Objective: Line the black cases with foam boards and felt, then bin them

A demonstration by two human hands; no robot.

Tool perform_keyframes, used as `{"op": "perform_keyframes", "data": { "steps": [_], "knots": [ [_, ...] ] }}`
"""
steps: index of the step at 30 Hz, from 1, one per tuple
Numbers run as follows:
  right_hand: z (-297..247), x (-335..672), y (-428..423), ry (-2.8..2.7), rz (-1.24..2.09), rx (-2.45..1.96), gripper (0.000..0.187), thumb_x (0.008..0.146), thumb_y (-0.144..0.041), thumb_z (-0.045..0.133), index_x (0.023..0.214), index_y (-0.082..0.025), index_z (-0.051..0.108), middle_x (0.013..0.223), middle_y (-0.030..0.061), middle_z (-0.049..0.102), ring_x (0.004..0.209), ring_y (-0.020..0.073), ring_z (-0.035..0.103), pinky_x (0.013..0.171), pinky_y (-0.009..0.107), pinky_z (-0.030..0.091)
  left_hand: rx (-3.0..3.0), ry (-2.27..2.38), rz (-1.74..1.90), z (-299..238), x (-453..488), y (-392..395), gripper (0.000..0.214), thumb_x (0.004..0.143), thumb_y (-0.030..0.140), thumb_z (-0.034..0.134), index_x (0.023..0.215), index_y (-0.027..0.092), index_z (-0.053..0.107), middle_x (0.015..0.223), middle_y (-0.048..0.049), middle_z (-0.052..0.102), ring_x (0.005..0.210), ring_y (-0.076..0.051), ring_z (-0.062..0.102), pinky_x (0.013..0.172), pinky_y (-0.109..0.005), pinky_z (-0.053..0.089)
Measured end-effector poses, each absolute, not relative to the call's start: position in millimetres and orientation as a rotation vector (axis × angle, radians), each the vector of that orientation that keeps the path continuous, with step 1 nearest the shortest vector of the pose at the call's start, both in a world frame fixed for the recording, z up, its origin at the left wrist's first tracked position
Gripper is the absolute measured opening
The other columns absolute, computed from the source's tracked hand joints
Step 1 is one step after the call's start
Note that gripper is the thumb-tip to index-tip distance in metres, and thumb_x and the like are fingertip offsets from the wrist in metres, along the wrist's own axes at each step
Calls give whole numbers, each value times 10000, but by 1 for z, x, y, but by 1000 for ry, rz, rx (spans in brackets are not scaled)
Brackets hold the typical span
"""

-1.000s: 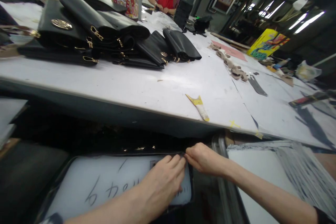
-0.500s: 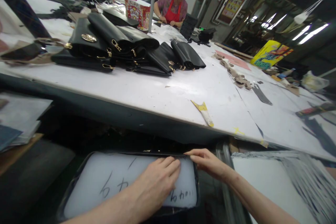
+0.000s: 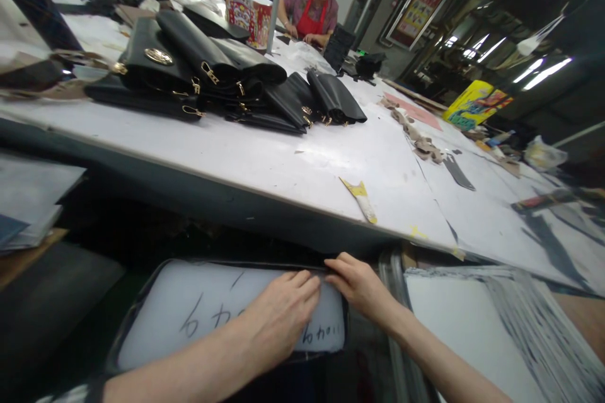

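A white rounded board [image 3: 165, 308] with handwritten marks lies below the table's front edge. Black leather-like edging [image 3: 269, 264] surrounds it. My left hand [image 3: 290, 305] rests across the board, fingers extended flat toward its far edge and fingertips close to the edging. Just to its right, my right hand [image 3: 354, 280] pinches the black edging near the far right corner between thumb and fingers. The left thumb and palm underside are hidden.
Black bags [image 3: 208, 69] with gold zip pulls are piled on the white table [image 3: 265, 164]. A yellow-and-white scrap [image 3: 362, 198] lies near its front edge. Stacked white sheets [image 3: 454, 315] stand at right, papers [image 3: 38, 195] at left. Another person [image 3: 312, 12] works across the table.
My right hand has shifted slightly left along the far edging, closer to my left hand. My left hand stays on the board. The whole view has moved a little.
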State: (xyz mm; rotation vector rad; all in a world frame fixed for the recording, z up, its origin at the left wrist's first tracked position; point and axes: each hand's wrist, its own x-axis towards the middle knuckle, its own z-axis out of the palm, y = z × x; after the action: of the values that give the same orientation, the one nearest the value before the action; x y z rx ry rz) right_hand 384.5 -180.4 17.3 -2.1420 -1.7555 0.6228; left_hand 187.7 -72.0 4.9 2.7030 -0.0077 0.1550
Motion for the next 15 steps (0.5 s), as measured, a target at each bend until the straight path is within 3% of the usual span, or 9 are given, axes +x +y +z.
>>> {"op": "perform_keyframes", "data": {
  "steps": [4, 11, 15],
  "knots": [
    [11, 386, -168, -1837, 648, -2096, 227, 942, -204, 445, 856, -167, 652, 812, 52, 551, 736, 167, 529, 704, 287, 422, 2693, 1, 151, 4, 188, -72, 357, 881, 204, 492, 1225, 125, 540, 1252, -141, 577, 1189, -265, 485, 1015, -380, 392],
    [8, 388, -164, -1525, 669, -2184, 385, 982, -397, 424, 782, -157, 649, 761, 68, 605, 722, 174, 569, 704, 299, 454, 2727, -23, 148, 4, 195, -76, 251, 862, 193, 488, 1079, 114, 588, 1203, -151, 577, 1105, -294, 501, 944, -431, 432],
    [23, 396, -170, -1279, 742, -2198, 634, 1028, -498, 145, 1065, -125, 657, 856, 100, 689, 670, 169, 636, 594, 282, 507, 2620, -12, 156, 8, 192, -70, 244, 882, 170, 473, 1084, 130, 603, 1197, -140, 606, 1155, -272, 513, 981, -398, 433]
  ]
}}
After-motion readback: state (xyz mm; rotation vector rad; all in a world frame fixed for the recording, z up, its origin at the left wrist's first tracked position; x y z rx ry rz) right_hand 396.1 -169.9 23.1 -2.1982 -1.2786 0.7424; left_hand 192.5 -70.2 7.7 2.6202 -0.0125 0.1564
